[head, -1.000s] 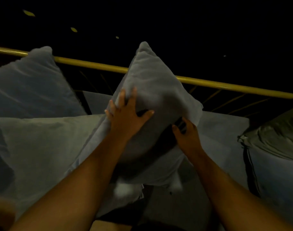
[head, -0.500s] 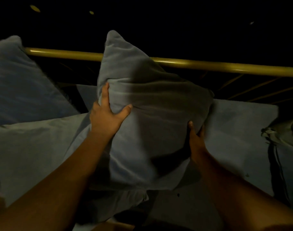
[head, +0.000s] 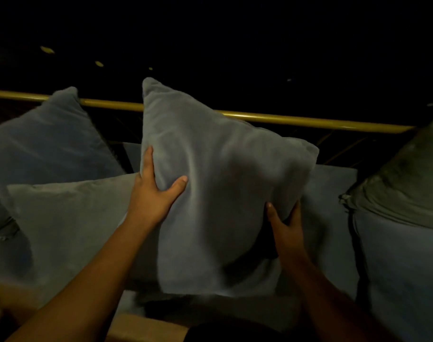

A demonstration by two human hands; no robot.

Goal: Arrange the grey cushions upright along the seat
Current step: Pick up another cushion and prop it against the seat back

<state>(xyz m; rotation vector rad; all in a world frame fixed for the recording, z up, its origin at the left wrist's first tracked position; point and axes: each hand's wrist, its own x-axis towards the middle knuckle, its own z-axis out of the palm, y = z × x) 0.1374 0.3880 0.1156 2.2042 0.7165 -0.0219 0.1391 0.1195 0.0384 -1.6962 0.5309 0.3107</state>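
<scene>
Grey plush fabric fills the middle of the view: a square grey plush cushion stands tilted on one corner, its top corner pointing to about 11 o'clock and crossing in front of the round yellow metal rail that runs behind the seat. The left hand clamps the cushion's left edge at 9 o'clock, fingers wrapped behind the fabric and thumb pressed into the front face. The right hand grips the lower right edge at about 4 o'clock, fingers curled around it, the thumb showing on the near side. The cushion's lower part hangs over the pale grey seat pad. At 9 o'clock a flat grey cushion lies on the seat, touching the held one. Behind it, at 10 o'clock, another grey cushion leans upright against the rail. At 3 o'clock a greenish-grey cushion rests on a bluish-grey cushion.
</scene>
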